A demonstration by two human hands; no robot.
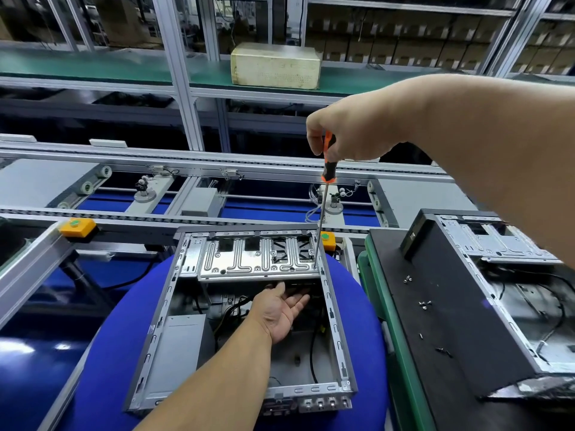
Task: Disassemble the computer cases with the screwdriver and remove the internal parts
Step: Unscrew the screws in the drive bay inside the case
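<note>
1. Two open grey steel computer cases show: one point(242, 321) on a round blue cushioned seat point(102, 353), a second point(504, 275) to its right beside a flat black side panel point(435, 321).
2. A ribbed silver drive bracket point(258, 256) spans the first case's far end.
3. The right hand point(345, 132) grips an orange-and-black-handled screwdriver point(325, 194) upright, tip at the bracket's right corner.
4. The left hand point(280, 309) reaches inside the case, palm up, fingers straight under the bracket.
5. Several small loose screws point(424, 303) lie on the black panel.
</note>
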